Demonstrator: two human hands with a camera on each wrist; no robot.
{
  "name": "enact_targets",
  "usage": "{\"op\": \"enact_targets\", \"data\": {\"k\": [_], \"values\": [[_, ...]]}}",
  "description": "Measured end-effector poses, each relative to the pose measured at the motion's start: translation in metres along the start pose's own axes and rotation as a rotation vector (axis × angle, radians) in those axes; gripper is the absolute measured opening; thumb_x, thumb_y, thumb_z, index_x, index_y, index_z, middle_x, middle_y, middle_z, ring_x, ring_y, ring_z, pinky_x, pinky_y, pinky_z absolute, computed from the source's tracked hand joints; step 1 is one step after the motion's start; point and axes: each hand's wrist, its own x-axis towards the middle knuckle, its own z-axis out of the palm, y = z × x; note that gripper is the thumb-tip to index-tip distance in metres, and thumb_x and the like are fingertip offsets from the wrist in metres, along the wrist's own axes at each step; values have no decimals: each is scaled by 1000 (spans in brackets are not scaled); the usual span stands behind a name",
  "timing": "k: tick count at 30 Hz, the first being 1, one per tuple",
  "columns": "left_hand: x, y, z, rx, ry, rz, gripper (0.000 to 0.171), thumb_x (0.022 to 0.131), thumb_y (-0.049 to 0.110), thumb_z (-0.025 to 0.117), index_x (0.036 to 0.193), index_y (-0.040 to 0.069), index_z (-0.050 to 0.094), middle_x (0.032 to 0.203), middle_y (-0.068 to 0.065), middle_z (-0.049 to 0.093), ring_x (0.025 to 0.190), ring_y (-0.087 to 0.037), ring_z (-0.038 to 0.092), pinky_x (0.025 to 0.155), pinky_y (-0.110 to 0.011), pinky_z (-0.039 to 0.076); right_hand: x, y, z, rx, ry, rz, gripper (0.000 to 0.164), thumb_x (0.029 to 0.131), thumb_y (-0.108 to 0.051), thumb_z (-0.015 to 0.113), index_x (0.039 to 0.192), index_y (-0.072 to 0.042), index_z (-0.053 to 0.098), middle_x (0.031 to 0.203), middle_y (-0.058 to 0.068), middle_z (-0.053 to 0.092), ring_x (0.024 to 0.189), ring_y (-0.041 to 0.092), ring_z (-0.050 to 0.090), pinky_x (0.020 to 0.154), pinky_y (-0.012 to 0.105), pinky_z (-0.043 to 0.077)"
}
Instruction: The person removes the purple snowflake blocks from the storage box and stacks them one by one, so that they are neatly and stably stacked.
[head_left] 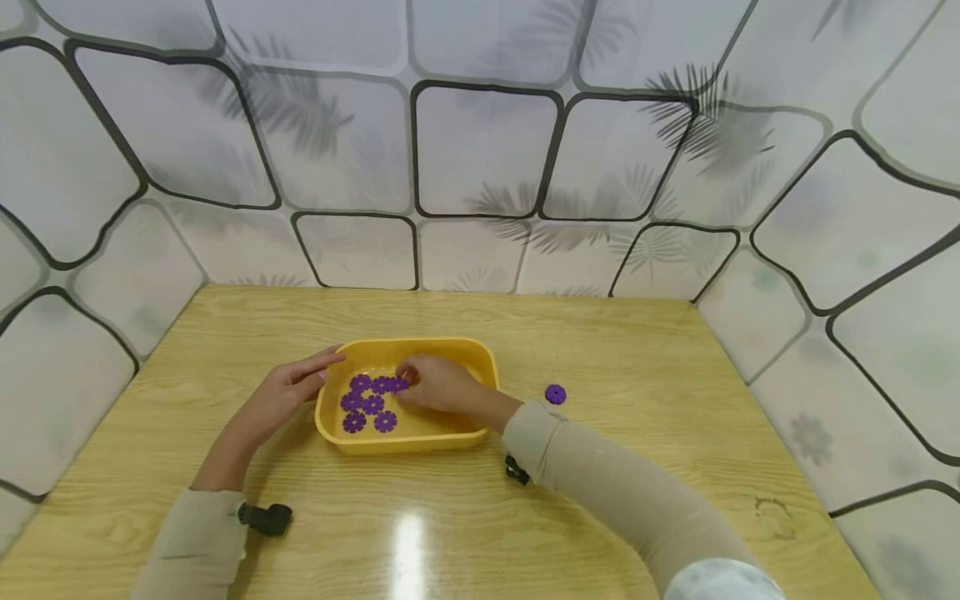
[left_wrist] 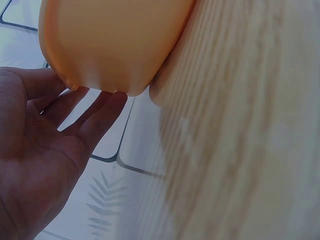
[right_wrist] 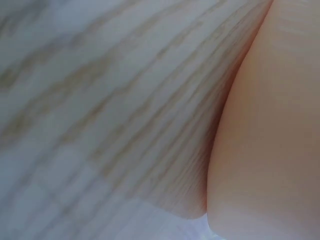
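In the head view, a yellow plastic basin [head_left: 442, 442] stands on the table with several purple notched discs [head_left: 372, 405] lying on its bottom at the left. My right hand [head_left: 438, 383] reaches over the basin's right side and pinches a purple notched disc [head_left: 400, 385] at the end of the back row. At the basin's left end, my left hand [head_left: 288, 392] rests its fingers against the rim. The left wrist view shows those fingers [left_wrist: 107, 112] fairly straight, touching the basin's outer wall [left_wrist: 115, 45]. The right wrist view shows the basin's outside [right_wrist: 270, 150] but no hand.
One more purple notched disc [head_left: 555, 393] lies on the wooden table [head_left: 600, 350] to the right of the basin. Patterned light panels [head_left: 480, 150] enclose the table's back and sides. A dark wrist device [head_left: 268, 519] is at the left cuff.
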Motion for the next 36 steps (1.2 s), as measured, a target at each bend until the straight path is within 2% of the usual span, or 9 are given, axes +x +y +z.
{"op": "enact_targets", "data": {"k": [4, 8, 11, 17, 19, 25, 32, 36], "values": [[0, 1, 0, 9, 2, -3, 44, 111, 23, 38, 151, 5, 46, 167, -12, 23, 149, -40, 29, 102, -22, 50, -2, 1, -1, 51, -2, 2, 36, 93, -35, 73, 125, -19, 66, 106, -8, 67, 83, 7, 62, 71, 21, 53], [0, 0, 0, 9, 1, -2, 44, 111, 23, 38, 151, 5, 47, 167, -12, 23, 149, -40, 29, 100, -18, 50, -3, 2, -1, 47, 2, -18, 38, 93, -35, 73, 126, -18, 65, 106, -7, 67, 78, 6, 62, 66, 19, 52], [0, 1, 0, 4, 2, 1, 44, 111, 23, 38, 151, 5, 47, 167, -12, 23, 149, -40, 29, 97, -14, 49, -3, 1, -2, 35, 2, -24, 38, 94, -34, 72, 127, -17, 66, 107, -7, 68, 82, 6, 61, 70, 19, 52], [0, 0, 0, -4, 2, -1, 44, 111, 23, 38, 150, 4, 47, 167, -12, 22, 150, -40, 27, 95, -11, 48, -2, 1, -1, -50, 4, -61, 36, 96, -28, 70, 129, -14, 69, 113, -3, 72, 100, 9, 63, 92, 23, 53], [0, -1, 0, -7, 2, 0, 44, 111, 22, 38, 150, 4, 47, 167, -12, 23, 150, -40, 27, 95, -10, 48, -2, 1, 1, -61, 5, -60, 36, 97, -27, 69, 130, -13, 68, 116, -1, 72, 103, 10, 64, 94, 24, 54], [0, -1, 0, -7, 2, 4, 44, 111, 22, 39, 150, 3, 47, 167, -13, 23, 149, -41, 28, 95, -11, 48, -2, 2, 1, -72, 10, -52, 37, 97, -26, 69, 131, -11, 68, 117, 1, 72, 102, 11, 64, 93, 25, 55], [0, 0, 0, 9, 2, -8, 45, 111, 24, 38, 150, 4, 47, 167, -12, 23, 150, -40, 28, 99, -18, 50, -1, 2, 1, -61, 2, -37, 37, 97, -27, 70, 130, -10, 68, 116, 2, 71, 97, 10, 61, 90, 24, 54], [0, 0, 0, 6, 3, -7, 44, 111, 23, 38, 150, 4, 47, 167, -12, 23, 150, -40, 27, 97, -16, 50, 0, 1, 0, -52, -13, -27, 38, 96, -28, 71, 129, -11, 69, 113, 0, 71, 93, 9, 59, 86, 22, 53]]}}
